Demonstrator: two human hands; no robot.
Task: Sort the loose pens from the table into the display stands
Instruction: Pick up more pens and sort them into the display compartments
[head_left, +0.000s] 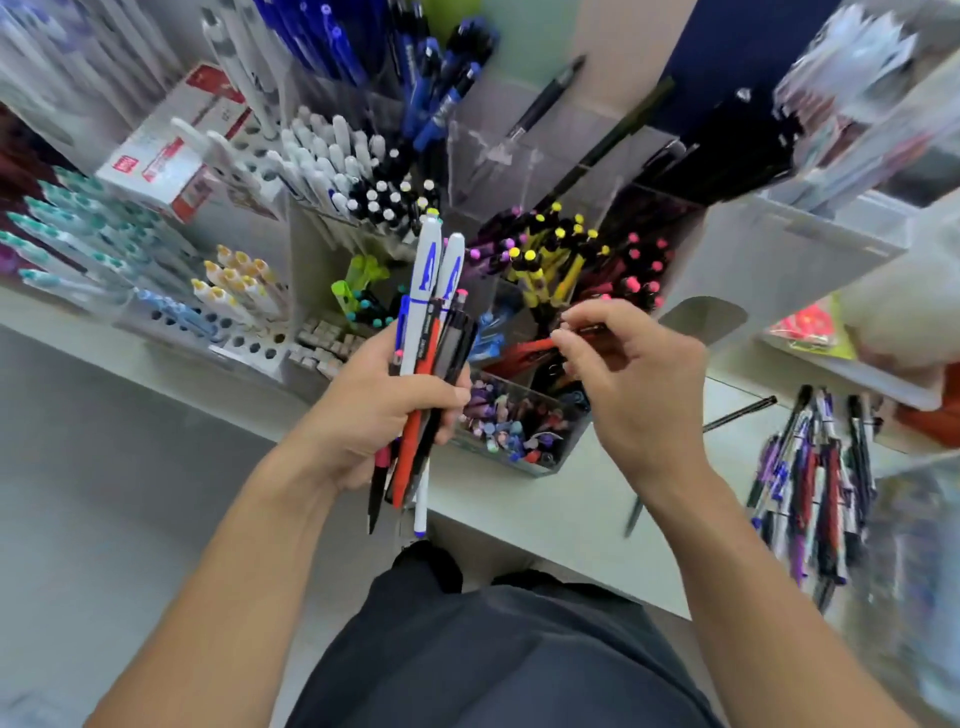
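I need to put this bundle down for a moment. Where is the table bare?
Bare tabletop lies between the small clear bin and the loose pens at right. Behind the bin, display stands crowd the counter.

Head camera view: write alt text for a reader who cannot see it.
A person's left hand holds a bundle of pens while the right hand pinches a dark pen above display stands packed with colourful pens. More loose pens lie on the table at right.
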